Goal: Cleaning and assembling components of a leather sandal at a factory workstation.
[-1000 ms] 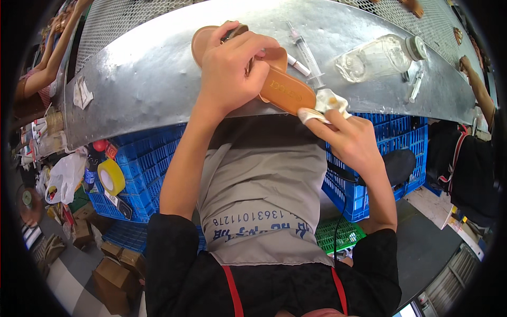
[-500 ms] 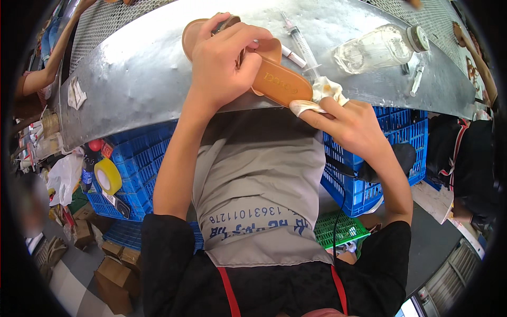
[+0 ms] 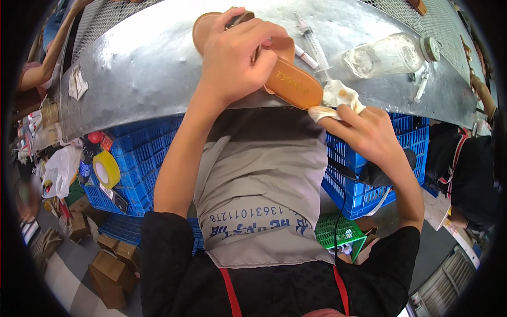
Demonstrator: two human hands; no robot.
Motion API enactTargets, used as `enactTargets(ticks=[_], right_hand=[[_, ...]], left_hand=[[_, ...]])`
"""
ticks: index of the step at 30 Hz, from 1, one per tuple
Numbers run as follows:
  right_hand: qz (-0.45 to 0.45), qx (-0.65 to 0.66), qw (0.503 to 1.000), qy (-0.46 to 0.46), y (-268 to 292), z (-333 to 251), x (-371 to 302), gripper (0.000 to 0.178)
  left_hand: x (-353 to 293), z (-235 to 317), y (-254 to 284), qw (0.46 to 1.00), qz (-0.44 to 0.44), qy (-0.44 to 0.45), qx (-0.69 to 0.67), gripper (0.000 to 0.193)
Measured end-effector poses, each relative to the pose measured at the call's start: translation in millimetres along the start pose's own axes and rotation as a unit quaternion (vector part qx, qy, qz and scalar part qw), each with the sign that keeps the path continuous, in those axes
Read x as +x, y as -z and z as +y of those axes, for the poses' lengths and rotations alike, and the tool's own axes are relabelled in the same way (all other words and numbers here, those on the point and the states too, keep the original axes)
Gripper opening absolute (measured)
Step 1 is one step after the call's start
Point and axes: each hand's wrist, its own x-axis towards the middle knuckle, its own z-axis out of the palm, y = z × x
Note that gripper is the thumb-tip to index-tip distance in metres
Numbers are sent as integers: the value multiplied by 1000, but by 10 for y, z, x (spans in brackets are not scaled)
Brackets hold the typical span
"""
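Observation:
A tan sandal with a buckled strap is gripped in my left hand, its fingers wrapped round the middle of the shoe. The heel end points toward my right hand, and gold lettering shows on the insole. My right hand is closed on a white cloth, part of which is wound over a fingertip. The cloth lies right beside the heel's edge; whether it touches the sandal I cannot tell. Behind them on the metal bench lie a syringe and a small white tube.
A clear glass jar lies on its side at the right, near a smaller syringe. A crumpled cloth rests at the left. Below the bench edge stand blue crates, one with yellow tape. Another person's arm is at far left.
Both hands, the sandal and the cloth sit slightly further right in the picture, but the bench items have shifted the same way. The right hand's cloth is now off the heel's edge a little.

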Motion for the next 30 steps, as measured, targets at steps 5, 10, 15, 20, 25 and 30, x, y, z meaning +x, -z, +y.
enactTargets(ticks=[5, 10, 15, 20, 25, 30], right_hand=[[4, -6, 1000, 1, 19, -32, 45, 49], [7, 12, 1000, -26, -32, -120, 73, 45], [15, 38, 998, -38, -57, -170, 138, 46], [23, 66, 997, -35, -23, -161, 184, 49], [11, 87, 994, -67, -4, -153, 31, 55], [19, 91, 994, -51, -54, -198, 209, 54]], left_hand=[[61, 51, -11, 1000, -5, -7, -11, 33], [47, 51, 52, 999, -5, -17, 50, 32], [77, 78, 26, 999, -6, -14, 41, 32], [42, 35, 31, 999, 1, -8, 36, 32], [60, 38, -12, 1000, 0, -10, -8, 32], [67, 58, 40, 999, -7, -17, 32, 32]])
